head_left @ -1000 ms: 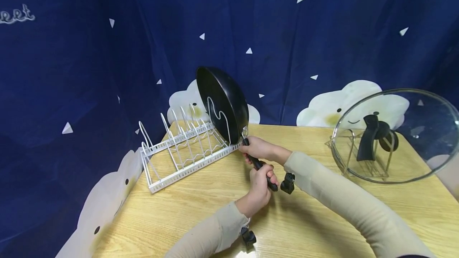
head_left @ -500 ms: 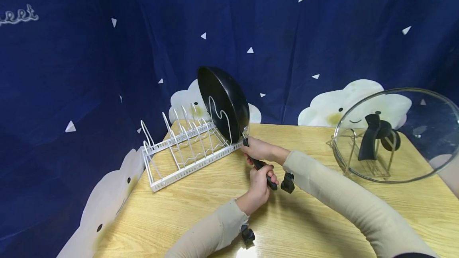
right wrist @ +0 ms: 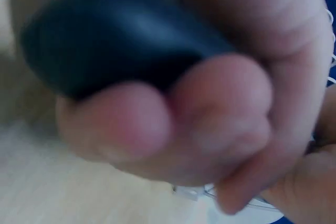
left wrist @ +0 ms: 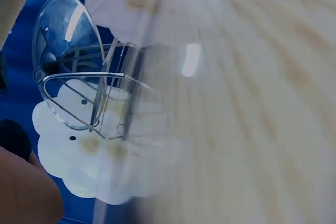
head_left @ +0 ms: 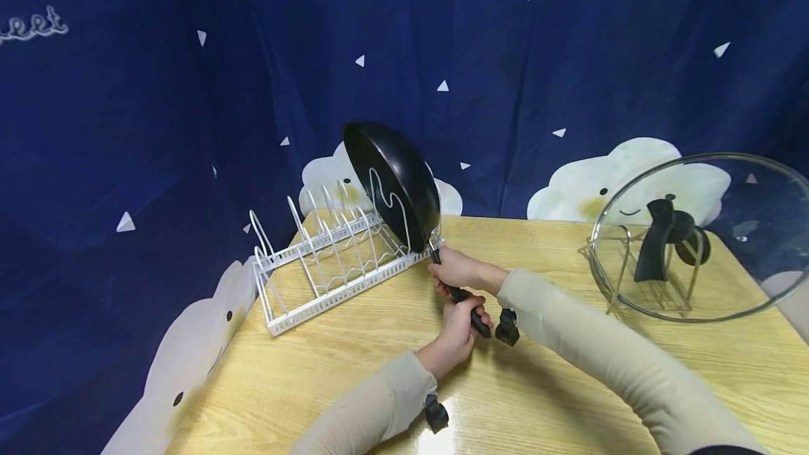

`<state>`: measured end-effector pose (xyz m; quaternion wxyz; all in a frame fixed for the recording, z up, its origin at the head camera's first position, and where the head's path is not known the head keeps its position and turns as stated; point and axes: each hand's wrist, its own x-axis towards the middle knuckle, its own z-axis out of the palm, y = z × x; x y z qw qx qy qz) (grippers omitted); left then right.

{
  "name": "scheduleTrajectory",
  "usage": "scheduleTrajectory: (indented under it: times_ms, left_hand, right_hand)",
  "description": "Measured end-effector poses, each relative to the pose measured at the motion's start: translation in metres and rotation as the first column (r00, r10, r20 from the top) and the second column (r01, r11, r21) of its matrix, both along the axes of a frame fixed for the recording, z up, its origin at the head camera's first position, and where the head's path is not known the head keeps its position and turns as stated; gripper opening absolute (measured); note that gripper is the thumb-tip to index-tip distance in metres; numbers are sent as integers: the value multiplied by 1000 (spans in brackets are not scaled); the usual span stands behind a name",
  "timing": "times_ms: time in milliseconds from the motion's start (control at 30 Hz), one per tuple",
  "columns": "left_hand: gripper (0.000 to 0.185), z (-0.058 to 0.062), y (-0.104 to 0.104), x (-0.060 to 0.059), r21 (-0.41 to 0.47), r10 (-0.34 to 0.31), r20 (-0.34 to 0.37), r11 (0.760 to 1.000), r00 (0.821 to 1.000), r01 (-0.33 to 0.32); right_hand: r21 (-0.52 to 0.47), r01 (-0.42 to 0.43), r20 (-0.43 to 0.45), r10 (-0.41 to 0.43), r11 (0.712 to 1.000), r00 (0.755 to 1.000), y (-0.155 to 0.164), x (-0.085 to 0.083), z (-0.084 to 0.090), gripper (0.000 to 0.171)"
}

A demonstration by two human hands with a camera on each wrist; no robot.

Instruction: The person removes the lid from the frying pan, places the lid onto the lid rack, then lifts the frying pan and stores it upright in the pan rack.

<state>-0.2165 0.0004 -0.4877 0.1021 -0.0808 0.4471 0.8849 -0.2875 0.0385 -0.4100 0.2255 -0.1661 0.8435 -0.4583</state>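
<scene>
Both arms in beige sleeves reach forward, forearms converging. Right hand [head_left: 456, 271] ahead, fingers curled in tight grip. Left hand [head_left: 458, 328] just behind, fingers likewise wrapped, wrist bent upward.

The head view looks forward and down from above the wooden surface [head_left: 569, 385], taking in everything from some way back. The left wrist view skims low over that surface toward the glass lid [left wrist: 65, 61], shared with the head view [head_left: 701, 237]. The right wrist view sits tight against blurred fingers [right wrist: 210, 103].

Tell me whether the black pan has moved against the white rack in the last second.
Yes, slightly. The black pan has tipped further left over the white rack, its rim lower; both hands grip its handle.
</scene>
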Motion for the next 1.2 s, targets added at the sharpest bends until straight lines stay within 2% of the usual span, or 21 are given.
scheduleTrajectory:
  times_ms: [100,267,533,733,867,1067,1200]
  left_hand:
    - [13,-2,0,1,-9,6,24,1000,1000,-6]
    - [11,1,-2,0,1,4,23,1000,1000,-4]
    - [13,-4,-2,-4,7,-27,32,1000,999,27]
    - [15,-6,-4,-6,4,-32,56,999,998,32]
    - [16,-8,-6,-6,-5,-29,65,1000,997,29]
    - [12,-7,-11,-7,-71,-46,106,996,993,54]
    - [11,-4,-16,-6,-154,-40,107,986,993,56]
  right_hand:
    - [-14,21,12,-21,1000,1000,-2,2,-3,11]
    - [-23,31,14,-31,999,999,-3,2,-1,8]
    - [34,5,24,-5,999,1000,-3,-2,-3,14]
    - [27,0,25,-1,1000,1000,-4,-2,-5,17]
    - [8,-8,22,7,1000,1000,-5,-1,-7,11]
    - [7,17,43,-17,1000,999,-5,-4,-13,6]
    - [57,6,4,-6,998,1000,0,-5,-12,8]
